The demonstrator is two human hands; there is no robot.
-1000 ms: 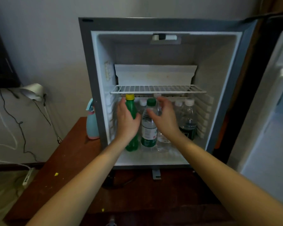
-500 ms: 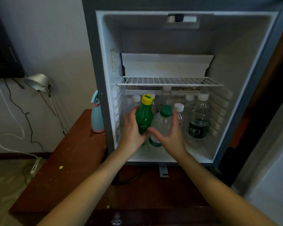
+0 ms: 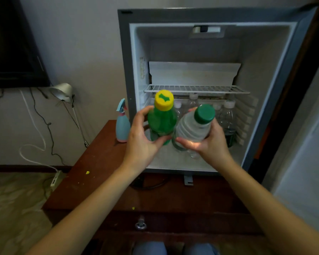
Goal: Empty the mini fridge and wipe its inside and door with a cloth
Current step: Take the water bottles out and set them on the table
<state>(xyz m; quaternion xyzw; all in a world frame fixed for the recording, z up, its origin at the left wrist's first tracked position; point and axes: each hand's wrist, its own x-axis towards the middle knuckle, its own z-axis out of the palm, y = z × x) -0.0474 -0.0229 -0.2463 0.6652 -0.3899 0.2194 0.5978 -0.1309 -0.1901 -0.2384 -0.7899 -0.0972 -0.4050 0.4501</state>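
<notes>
Two bare forearms (image 3: 99, 192), knees in blue trousers (image 3: 149, 248), perhaps denim.

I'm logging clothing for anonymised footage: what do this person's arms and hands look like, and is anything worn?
The left forearm and right forearm are bare, with no sleeve in view. The left grip and right grip are ungloved hands; no ring, watch or bracelet shows.

Two bottles are held: one green bottle (image 3: 161, 122) in the left hand (image 3: 140, 144), one clear bottle (image 3: 193, 129) in the right hand (image 3: 212, 146). Four white-capped bottles (image 3: 228, 115) show in the one fridge (image 3: 123, 70), under its single wire shelf (image 3: 195, 88); others may be hidden. Far left: one spray bottle (image 3: 122, 126), one lamp (image 3: 62, 92).
</notes>
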